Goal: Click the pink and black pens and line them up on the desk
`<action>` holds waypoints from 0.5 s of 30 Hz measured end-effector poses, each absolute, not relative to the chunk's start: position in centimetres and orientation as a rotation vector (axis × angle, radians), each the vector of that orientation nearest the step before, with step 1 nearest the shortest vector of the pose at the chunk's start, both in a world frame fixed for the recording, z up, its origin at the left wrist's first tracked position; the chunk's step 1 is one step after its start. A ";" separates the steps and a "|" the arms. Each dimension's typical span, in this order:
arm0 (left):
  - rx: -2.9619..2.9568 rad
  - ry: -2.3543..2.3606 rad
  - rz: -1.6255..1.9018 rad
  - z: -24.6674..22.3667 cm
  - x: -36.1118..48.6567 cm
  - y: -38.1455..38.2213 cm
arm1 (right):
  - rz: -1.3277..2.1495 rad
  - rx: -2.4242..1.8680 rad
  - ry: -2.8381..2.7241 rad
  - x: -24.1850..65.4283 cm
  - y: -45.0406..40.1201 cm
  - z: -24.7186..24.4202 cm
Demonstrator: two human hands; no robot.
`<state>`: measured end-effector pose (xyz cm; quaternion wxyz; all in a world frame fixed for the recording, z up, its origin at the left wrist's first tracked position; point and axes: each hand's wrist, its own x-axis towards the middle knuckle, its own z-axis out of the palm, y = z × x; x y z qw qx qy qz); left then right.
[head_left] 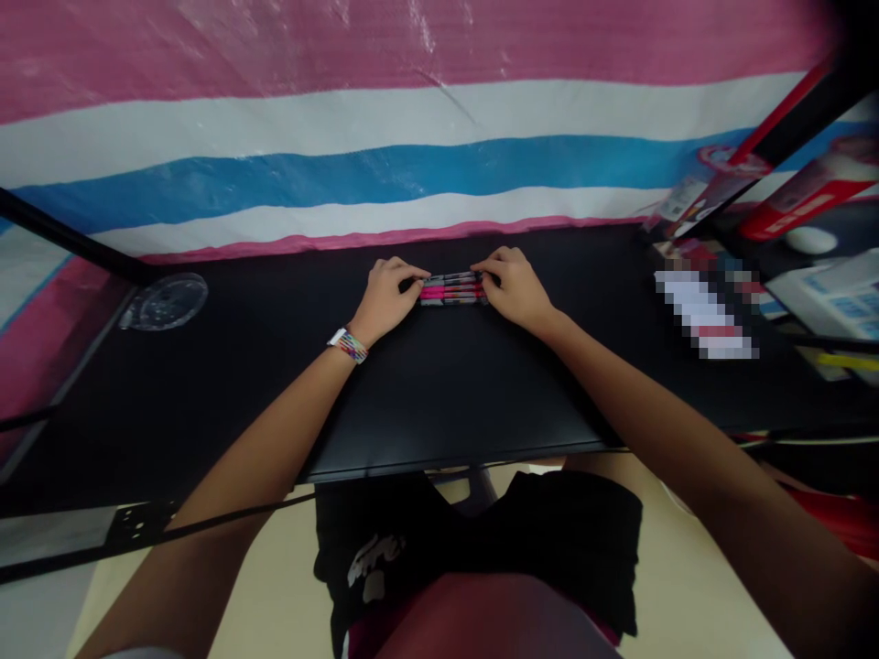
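Several slim pens, with pink, red, grey and clear parts, lie side by side across the black desk. At their left ends, my left hand has its thumb and fingers closed around the row. It wears a colourful woven band at the wrist. My right hand grips the opposite ends, fingers curled down over the tips. Both hands rest low at the desk surface, and part of each pen end is hidden under the fingers.
A clear plastic lid lies at the desk's left. On the right are a clear cup, a red container, a white rounded object and a blurred-out white item. Behind hangs a striped sheet.
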<state>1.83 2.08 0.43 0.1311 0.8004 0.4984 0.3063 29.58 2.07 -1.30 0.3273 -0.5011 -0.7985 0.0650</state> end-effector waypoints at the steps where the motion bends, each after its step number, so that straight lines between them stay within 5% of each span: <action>1: 2.322 1.444 0.888 0.5 1.9 1.9 | 0.167 -1.311 -2.096 29.6 1.9 -1.3; 15: 2.343 1.356 0.912 0.8 1.4 0.5 | 0.241 -1.309 -2.052 29.3 -0.2 -0.3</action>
